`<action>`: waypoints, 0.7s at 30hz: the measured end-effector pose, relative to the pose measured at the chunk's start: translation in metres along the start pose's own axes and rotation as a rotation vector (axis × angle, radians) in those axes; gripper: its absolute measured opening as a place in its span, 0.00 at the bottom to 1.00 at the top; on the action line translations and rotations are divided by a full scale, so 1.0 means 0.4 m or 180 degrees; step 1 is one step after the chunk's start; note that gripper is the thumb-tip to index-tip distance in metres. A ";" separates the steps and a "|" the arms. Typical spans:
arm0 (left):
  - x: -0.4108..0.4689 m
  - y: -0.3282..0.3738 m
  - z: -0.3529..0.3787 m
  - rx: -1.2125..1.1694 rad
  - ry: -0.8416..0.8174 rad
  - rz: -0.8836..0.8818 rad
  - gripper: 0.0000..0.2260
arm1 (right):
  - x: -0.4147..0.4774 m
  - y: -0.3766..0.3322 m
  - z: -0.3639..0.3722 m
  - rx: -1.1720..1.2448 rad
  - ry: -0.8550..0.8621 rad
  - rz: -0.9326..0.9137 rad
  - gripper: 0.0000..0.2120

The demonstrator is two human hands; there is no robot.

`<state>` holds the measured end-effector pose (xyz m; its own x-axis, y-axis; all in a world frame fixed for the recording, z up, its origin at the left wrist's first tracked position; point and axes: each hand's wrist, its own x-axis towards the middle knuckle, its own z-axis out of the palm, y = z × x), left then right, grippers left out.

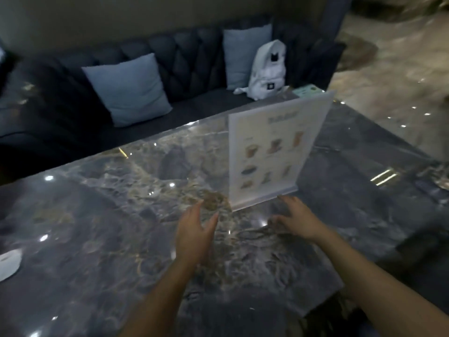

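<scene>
An upright clear acrylic menu stand with pictures of drinks and food stands on a dark glossy marble table. My left hand hovers just in front of and to the left of its base, fingers straight and spread, holding nothing. My right hand is just in front of the base's right end, fingers stretched toward it, fingertips close to or touching the base edge. The picture is blurred.
A white round object lies at the table's left edge. Behind the table runs a dark tufted sofa with two pale blue cushions and a white backpack. A greenish card lies at the table's far edge. Patterned floor lies to the right.
</scene>
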<state>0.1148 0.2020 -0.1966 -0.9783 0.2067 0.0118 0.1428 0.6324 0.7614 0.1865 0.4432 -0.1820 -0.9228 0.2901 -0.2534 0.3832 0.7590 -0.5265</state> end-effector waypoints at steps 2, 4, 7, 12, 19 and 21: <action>0.029 0.035 0.025 -0.0035 0.0006 0.0078 0.21 | 0.009 0.046 -0.043 0.0152 0.0154 0.0147 0.28; 0.052 0.066 0.042 -0.0087 -0.0046 0.0027 0.22 | 0.028 0.084 -0.083 0.0287 0.0349 0.0197 0.25; 0.081 0.103 0.059 -0.0220 -0.0036 -0.0055 0.22 | 0.069 0.124 -0.133 0.0407 0.0606 0.0353 0.25; 0.117 0.159 0.077 -0.0583 -0.0040 0.0168 0.15 | 0.141 0.143 -0.196 0.0924 0.0858 0.0543 0.27; 0.141 0.173 0.101 -0.0410 -0.0215 0.0122 0.09 | 0.186 0.110 -0.186 0.1322 0.0771 0.0205 0.21; 0.139 0.170 0.100 -0.0369 -0.0183 0.0157 0.09 | 0.191 0.101 -0.174 0.1556 0.0749 0.0142 0.15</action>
<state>0.0761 0.2864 -0.1701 -0.9599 0.2800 0.0165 0.1690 0.5305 0.8307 0.1286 0.5366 -0.1662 -0.8676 0.4812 -0.1252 0.3441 0.3995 -0.8497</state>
